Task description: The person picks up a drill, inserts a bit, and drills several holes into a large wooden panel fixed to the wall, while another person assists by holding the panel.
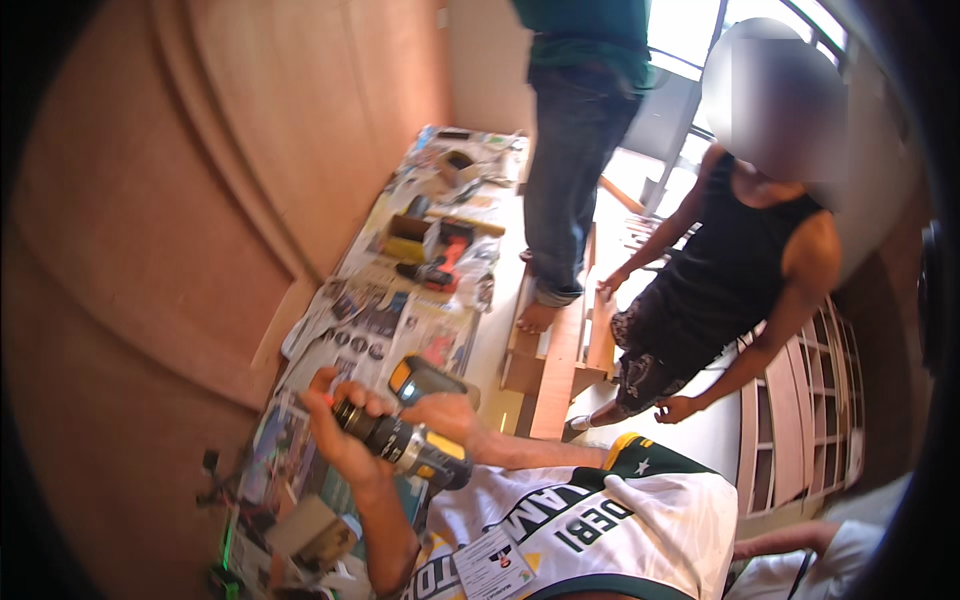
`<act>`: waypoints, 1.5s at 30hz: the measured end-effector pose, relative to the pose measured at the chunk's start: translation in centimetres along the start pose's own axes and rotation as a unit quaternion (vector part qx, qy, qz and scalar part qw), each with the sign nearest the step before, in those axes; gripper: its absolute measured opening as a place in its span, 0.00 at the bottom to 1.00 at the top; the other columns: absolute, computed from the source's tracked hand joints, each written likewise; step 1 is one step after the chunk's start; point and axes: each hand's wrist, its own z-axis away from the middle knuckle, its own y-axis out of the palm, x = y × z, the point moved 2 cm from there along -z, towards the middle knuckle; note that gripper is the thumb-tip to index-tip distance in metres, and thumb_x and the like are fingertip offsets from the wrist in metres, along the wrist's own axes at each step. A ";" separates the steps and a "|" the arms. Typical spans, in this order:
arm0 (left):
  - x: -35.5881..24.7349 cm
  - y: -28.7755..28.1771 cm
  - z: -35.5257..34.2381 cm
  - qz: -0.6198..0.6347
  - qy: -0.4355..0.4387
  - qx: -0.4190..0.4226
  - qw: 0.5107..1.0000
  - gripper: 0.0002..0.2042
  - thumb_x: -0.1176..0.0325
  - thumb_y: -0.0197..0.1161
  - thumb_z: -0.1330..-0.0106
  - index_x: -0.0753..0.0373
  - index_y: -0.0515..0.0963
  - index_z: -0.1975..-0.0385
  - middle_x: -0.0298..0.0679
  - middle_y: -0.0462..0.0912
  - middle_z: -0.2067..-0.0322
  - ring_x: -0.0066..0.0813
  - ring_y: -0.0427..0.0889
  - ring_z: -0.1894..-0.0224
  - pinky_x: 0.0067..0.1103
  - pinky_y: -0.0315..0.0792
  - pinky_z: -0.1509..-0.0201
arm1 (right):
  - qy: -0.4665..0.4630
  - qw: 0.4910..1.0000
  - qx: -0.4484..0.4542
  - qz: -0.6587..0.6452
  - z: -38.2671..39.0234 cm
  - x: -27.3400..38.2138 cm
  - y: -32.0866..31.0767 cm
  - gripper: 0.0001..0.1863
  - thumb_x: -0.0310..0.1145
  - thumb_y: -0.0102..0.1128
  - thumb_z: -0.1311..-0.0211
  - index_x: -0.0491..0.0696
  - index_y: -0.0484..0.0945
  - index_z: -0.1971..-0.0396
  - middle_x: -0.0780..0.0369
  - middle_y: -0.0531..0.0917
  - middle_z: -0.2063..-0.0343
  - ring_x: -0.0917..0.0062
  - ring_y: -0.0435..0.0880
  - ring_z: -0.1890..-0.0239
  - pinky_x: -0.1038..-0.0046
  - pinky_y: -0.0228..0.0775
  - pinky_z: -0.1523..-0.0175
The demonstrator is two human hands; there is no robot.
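1. Rising along the left side, tall brown wooden panels [220, 190], bent at the rim by the wide lens.
2. Stretched beside them, a long surface [395, 320] spread with printed paper and scattered with tools and wrappings.
3. Standing barefoot toward the top, a person in rolled-up jeans [570, 170], with one foot on a low wooden frame [555, 390].
4. Leaning in at right, a co-worker in a black sleeveless top [745, 255], with one hand close to that frame.
5. Set behind, at the right edge, a wooden shelf unit [790, 410] with open compartments.
6. Worn by the camera's bearer, a white jersey [620, 520] with dark green trim and a card badge [495, 565].
7. Lying on the papered surface, a red and black drill [445, 265], well apart from both working hands.
8. Held up between jersey and papered surface, a yellow and black drill [400, 440], with its nose toward the left.
9. Wrapped closely around its handle, the right hand [440, 412]; curled about its front end, the left hand [345, 440].
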 end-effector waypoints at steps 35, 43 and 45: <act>7.0 1.6 -2.2 -0.084 -0.112 -0.102 0.985 0.14 0.71 0.62 0.28 0.63 0.70 0.47 0.31 0.75 0.73 0.22 0.79 0.71 0.29 0.84 0.57 | 0.251 0.960 0.071 -0.098 4.9 -4.9 -3.3 0.17 0.32 0.73 0.51 0.40 0.82 0.62 0.54 0.82 0.73 0.61 0.85 0.72 0.66 0.75 0.66; 7.0 0.9 -1.5 -0.099 -0.085 -0.181 0.975 0.17 0.69 0.64 0.28 0.62 0.70 0.43 0.32 0.76 0.72 0.24 0.82 0.68 0.29 0.85 0.56 | 0.258 0.946 0.121 -0.156 5.2 -5.9 -2.9 0.18 0.32 0.74 0.51 0.40 0.81 0.61 0.56 0.84 0.72 0.63 0.86 0.71 0.67 0.77 0.65; 6.4 0.8 -1.6 -0.112 -0.090 -0.193 0.971 0.16 0.68 0.65 0.28 0.62 0.70 0.44 0.32 0.77 0.70 0.24 0.82 0.67 0.28 0.85 0.55 | 0.202 0.964 0.143 -0.101 4.8 -6.1 -2.4 0.16 0.30 0.74 0.49 0.41 0.81 0.62 0.57 0.84 0.72 0.65 0.86 0.71 0.67 0.77 0.64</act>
